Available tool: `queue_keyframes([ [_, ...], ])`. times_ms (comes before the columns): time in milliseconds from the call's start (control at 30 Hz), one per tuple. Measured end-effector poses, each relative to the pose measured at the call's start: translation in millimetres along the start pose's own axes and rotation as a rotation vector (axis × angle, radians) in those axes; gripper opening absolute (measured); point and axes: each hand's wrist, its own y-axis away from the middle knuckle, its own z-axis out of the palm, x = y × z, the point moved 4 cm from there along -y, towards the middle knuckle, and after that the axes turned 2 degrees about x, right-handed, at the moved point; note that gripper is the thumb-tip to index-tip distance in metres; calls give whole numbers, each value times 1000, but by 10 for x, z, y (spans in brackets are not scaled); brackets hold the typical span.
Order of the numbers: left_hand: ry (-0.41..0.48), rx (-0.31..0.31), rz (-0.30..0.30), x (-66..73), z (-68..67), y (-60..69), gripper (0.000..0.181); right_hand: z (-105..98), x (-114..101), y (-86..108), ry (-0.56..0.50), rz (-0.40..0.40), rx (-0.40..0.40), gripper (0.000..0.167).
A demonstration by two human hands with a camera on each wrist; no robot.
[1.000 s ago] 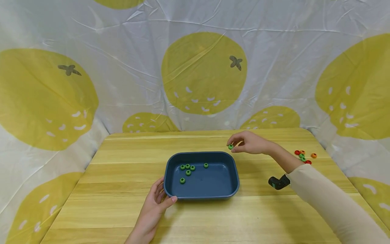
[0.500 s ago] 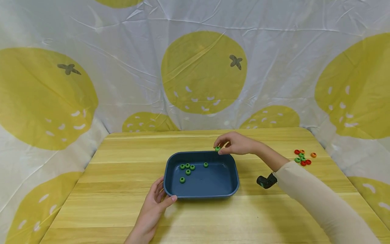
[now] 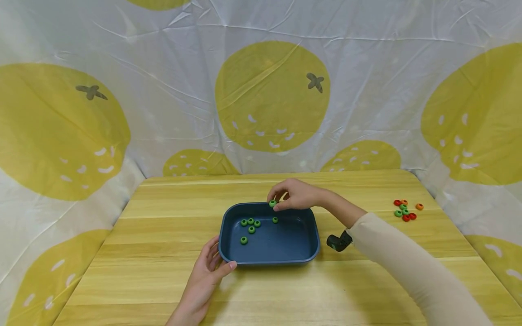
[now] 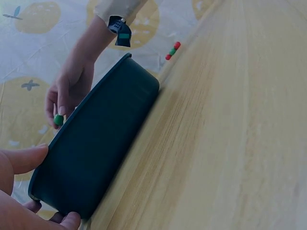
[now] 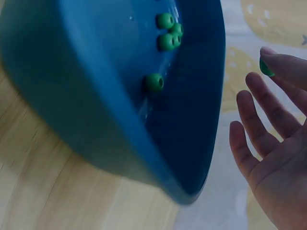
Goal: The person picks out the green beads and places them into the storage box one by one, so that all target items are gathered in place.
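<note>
A green bead [image 3: 272, 204] is pinched between thumb and forefinger of my right hand [image 3: 294, 194], above the back rim of a dark blue rectangular tray [image 3: 269, 262]. In the right wrist view the bead [image 5: 265, 68] is mostly hidden by the thumb, and the other fingers are spread. My left hand [image 3: 204, 276] grips the tray at its front left corner. The left wrist view shows the thumb against the rim and fingertips low on the tray's wall [image 4: 96, 153]. Inside the tray lie several green beads [image 3: 251, 230], most of them toward the left, with one bead [image 3: 275, 220] below the right hand.
A loose group of red, orange and green beads [image 3: 403, 212] lies on the wooden table [image 3: 134, 253] at the far right. A black wrist device [image 3: 339, 242] hangs at the right sleeve. Behind the table hangs a cloth [image 3: 179, 99] printed with yellow fruit.
My right hand has moved left with the green bead, from beyond the tray's back right corner to above its back rim. The left hand and tray have stayed still.
</note>
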Motion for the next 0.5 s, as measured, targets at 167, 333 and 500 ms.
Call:
queue_keyframes([
  [167,3,8,-8,2,1,0,87,59,-67,-116,15,-20,-24,26],
  [333,-5,3,0,-2,7,2,85,99,-129,-208,36,-31,-33,22],
  [500,-5,-6,9,3,10,7,86,130,-148,-273,51,-45,-43,25],
])
